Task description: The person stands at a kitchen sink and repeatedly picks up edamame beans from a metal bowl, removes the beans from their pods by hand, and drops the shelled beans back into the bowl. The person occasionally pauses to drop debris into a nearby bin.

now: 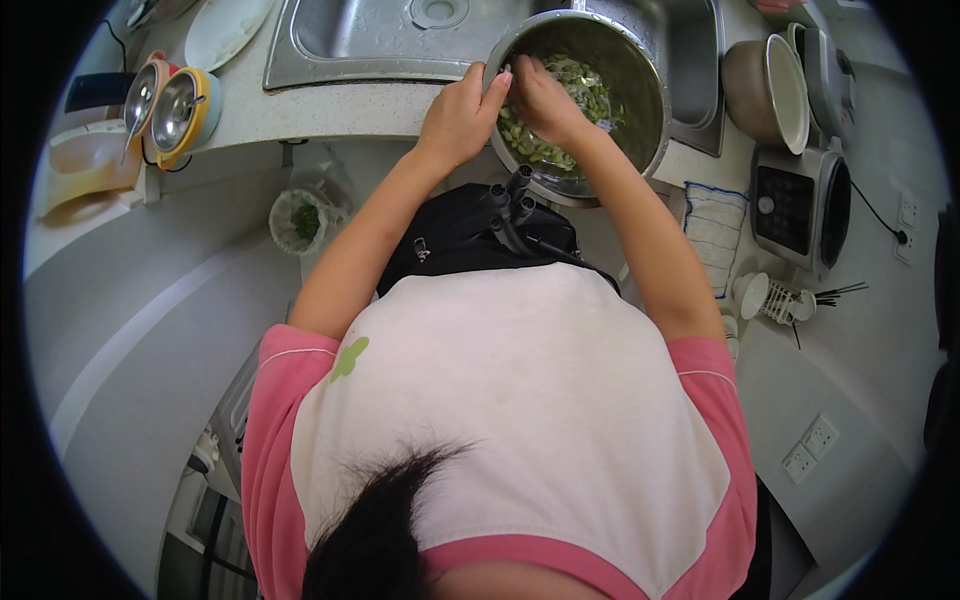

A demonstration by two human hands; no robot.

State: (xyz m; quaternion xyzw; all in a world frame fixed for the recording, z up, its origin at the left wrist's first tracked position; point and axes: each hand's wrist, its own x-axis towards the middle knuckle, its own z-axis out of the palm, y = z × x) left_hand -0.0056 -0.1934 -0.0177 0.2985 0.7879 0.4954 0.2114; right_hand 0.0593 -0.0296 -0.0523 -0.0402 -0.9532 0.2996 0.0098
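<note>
A large stainless steel bowl [645, 112] stands tilted at the near edge of the double sink [360, 71], over its right part. Chopped pale-green vegetable pieces [600, 105] lie in the bowl, wet and shiny. My left hand [461, 112] grips the bowl's left rim, thumb on the inner side. Inside the bowl, my right hand [544, 101] reaches down among the green pieces with its fingertips partly hidden; whether it holds any of them cannot be seen.
Left on the counter are a white plate [225, 30] and steel-lined bowls with orange and yellow rims [176, 112]. A lined bin [296, 221] holds green scraps below. At right stand an inner pot [757, 94], a grey appliance [795, 206], a folded cloth [716, 232] and a utensil rack [784, 304].
</note>
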